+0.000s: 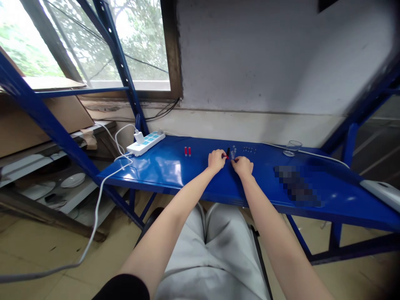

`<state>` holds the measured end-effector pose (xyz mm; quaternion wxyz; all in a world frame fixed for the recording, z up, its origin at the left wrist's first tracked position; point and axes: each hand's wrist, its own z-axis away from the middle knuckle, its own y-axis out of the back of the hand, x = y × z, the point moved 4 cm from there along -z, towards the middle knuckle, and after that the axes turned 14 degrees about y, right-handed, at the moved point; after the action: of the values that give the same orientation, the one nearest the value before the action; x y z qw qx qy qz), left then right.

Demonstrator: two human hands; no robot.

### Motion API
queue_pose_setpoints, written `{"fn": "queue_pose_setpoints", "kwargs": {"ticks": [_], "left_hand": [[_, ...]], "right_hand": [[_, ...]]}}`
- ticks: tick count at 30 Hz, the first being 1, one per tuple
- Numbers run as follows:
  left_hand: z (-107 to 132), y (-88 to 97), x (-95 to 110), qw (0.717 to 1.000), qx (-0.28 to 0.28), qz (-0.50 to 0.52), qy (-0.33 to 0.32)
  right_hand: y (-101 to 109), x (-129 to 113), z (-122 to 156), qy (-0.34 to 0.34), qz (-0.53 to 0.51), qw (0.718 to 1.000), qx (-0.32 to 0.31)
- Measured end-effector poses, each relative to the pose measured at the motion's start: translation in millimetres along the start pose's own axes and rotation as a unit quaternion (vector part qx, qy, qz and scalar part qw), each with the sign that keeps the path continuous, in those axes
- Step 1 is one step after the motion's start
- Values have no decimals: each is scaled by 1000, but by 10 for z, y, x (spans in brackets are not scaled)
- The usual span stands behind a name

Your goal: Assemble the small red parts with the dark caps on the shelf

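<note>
Lap in grey trousers, nearest the lens; both forearms extended over it to the blue bench.
Left hand: fingers curled, a small red piece apparently pinched at the tips.
Right hand: curled just beside a cluster of dark and clear pieces; whether anything is gripped cannot be told.
Two red caps, left, apart.
Step judged: tiny parts being fitted together mid-bench. Fine fingertip alignment is called for next.
</note>
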<state>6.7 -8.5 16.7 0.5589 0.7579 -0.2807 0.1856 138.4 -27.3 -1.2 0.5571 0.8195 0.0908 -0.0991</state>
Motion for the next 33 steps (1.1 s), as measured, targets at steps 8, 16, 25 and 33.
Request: {"fn": "queue_pose_setpoints", "kwargs": {"ticks": [8,16,25,33], "left_hand": [[43,51,-136,997,20,67,14],[166,166,-240,981,49,186,16],[223,233,-229,982,51,183,-6],[226,219,-244,979,66,192,-25]], "right_hand": [[-5,11,-46,-33,-40,999,-10],[-5,27,-63,-59,-85,994,-26],[-50,77,-97,-68,-101,993,-10],[-29,68,-92,-73,-106,992,-16]]}}
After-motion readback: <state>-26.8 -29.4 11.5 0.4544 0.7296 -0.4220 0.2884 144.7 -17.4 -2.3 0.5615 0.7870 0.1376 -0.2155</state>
